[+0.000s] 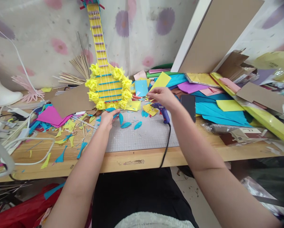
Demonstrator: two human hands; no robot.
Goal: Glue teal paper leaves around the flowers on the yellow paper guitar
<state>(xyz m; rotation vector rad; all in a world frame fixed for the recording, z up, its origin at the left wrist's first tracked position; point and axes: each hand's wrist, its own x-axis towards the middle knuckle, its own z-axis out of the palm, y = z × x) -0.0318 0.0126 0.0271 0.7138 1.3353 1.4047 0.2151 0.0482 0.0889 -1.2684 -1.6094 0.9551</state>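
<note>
Head view, read from my body outward. Nearest runs the front edge of the wooden surface (132, 160); a black cord (166, 145) hangs over it, and the strip of bare wood behind it is the only open room. Beyond lies a grey cutting mat (146, 134), mostly free at its near half. My left hand (108, 118) rests at the mat's far left corner, its grip narrow, fingertips pressing a blue paper petal (111, 110); loose petals (129, 124) lie just beside it, their long axes pointing roughly away from me. My right hand (162, 96) hovers above the glue gun (162, 111), fingers pinched (whether on anything, I cannot tell). The gun lies on the mat, long axis running from far left to near right, cord end toward me. Behind the hands stands the yellow paper guitar (108, 85), neck upright, body ringed with yellow flowers. Coloured paper sheets (213, 109) crowd the right side, scraps (61, 126) the left.
</note>
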